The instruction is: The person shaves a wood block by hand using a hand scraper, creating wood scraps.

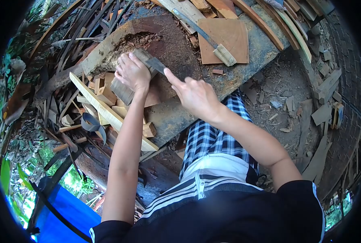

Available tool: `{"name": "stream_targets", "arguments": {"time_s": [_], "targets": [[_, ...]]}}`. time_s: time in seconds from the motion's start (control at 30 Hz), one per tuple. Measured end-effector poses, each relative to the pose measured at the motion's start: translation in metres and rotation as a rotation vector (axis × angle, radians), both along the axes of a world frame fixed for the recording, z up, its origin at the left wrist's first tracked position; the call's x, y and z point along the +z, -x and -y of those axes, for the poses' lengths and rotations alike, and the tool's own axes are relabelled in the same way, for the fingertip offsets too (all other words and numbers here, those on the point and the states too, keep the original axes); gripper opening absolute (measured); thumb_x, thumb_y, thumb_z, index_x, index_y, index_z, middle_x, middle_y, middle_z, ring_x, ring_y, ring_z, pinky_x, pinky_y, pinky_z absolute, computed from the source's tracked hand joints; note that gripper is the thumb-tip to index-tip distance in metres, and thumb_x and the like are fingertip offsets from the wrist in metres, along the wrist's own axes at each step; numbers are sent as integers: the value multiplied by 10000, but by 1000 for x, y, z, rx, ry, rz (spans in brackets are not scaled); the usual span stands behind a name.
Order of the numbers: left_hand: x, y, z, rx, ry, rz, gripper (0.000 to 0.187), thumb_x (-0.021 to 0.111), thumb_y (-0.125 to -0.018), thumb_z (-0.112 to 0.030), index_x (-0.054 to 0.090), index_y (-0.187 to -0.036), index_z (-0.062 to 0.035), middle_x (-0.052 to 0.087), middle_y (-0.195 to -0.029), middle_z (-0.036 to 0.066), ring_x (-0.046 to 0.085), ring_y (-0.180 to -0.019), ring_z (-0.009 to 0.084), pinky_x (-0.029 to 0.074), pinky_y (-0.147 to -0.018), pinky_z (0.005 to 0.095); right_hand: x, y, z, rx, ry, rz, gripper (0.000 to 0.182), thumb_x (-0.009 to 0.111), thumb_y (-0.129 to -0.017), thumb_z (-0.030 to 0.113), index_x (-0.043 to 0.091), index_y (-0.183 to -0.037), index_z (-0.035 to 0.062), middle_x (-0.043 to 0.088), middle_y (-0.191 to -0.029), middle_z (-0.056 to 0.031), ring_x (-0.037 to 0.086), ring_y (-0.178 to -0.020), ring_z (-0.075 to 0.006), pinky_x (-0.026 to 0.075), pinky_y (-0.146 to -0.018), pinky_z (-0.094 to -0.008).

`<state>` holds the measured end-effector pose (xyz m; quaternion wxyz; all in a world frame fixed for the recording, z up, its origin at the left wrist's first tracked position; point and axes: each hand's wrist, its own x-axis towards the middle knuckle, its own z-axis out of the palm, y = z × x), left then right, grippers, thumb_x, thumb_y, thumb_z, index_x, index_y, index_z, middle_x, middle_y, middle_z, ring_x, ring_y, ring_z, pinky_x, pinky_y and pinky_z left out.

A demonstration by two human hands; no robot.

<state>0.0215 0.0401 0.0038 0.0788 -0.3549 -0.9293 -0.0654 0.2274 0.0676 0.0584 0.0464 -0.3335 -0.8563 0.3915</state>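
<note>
My left hand (132, 73) is closed over a grey-brown wooden block (123, 91), pressing it down on the worktop. In my right hand (194, 96) is a knife (157, 65) with a flat grey blade, its index finger stretched toward the blade. The blade's far end meets the block right beside my left fingers. My right fist hides the knife's handle. Under the block lies a reddish-brown piece of wood (153, 96), partly covered by it.
On the worktop (172, 121), a long blade with a wooden handle (225, 55) lies across a square board (212, 38). Crumbly sawdust (148, 39) fills a hollow behind my left hand. A pale plank (107, 109) and several offcuts (106, 96) lie left. Scrap wood (330, 87) litters the right ground.
</note>
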Motion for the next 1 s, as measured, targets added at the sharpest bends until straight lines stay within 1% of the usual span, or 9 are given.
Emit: {"name": "stream_targets", "arguments": {"time_s": [0.1,0.13,0.27,0.33,0.5,0.7,0.77,0.93,1.0], "targets": [[-1,-1,0,-26,-30,-28,331,348,-1021,-318,572,-1060,-77,593,-1080,106,547,-1061,305,315,-1009,484,-10,24,-8,-29,19,-34,506,531,-971,220,415,-1461,171,650,-722,-204,673,-615,-379,560,-531,-472],[-2,0,1,-23,-28,-26,332,347,-1021,-318,572,-1060,-77,593,-1085,105,547,-1066,306,313,-1012,484,-8,25,-11,6,63,3,564,512,-912,127,409,-1466,134,677,-815,-234,700,-685,-373,584,-597,-460],[-1,1,-1,1,-12,0,334,346,-1021,-319,571,-1061,-75,596,-1098,105,545,-1086,309,310,-1018,483,3,3,-2,21,9,57,555,498,-905,113,419,-1454,123,679,-817,-222,702,-676,-361,583,-584,-449],[0,0,-1,-4,-10,5,336,347,-1021,-321,572,-1065,-75,597,-1102,105,544,-1089,308,310,-1018,483,1,0,2,1,-22,65,509,523,-968,204,412,-1465,197,650,-733,-193,676,-614,-363,565,-543,-451],[-3,2,-1,-25,-27,-27,335,346,-1020,-318,573,-1068,-76,599,-1100,106,544,-1080,307,311,-1014,482,-18,22,1,-71,-109,-41,549,542,-951,194,397,-1480,200,636,-712,-184,667,-571,-353,567,-509,-444],[-2,0,0,-25,-42,-19,330,344,-1022,-314,570,-1065,-77,596,-1098,106,543,-1076,308,309,-1011,489,-6,15,-1,15,-53,77,508,527,-961,190,422,-1458,187,650,-726,-181,677,-597,-339,562,-512,-437],[1,2,-1,53,-17,20,329,344,-1023,-317,568,-1067,-80,592,-1099,107,542,-1082,311,306,-1014,493,-19,40,-8,-10,-54,-20,628,535,-864,84,392,-1474,132,669,-795,-216,704,-640,-341,588,-548,-437],[0,3,-2,51,-25,23,332,345,-1024,-320,566,-1069,-77,590,-1104,108,540,-1086,317,301,-1019,497,-7,20,-6,22,-28,19,577,516,-892,107,407,-1459,129,676,-792,-207,708,-655,-344,588,-565,-431],[0,1,1,64,-17,43,334,346,-1024,-320,567,-1071,-74,589,-1106,108,538,-1089,319,301,-1020,500,-7,17,-4,0,-18,2,478,505,-974,208,434,-1445,162,655,-726,-201,684,-628,-360,563,-537,-460]]}}
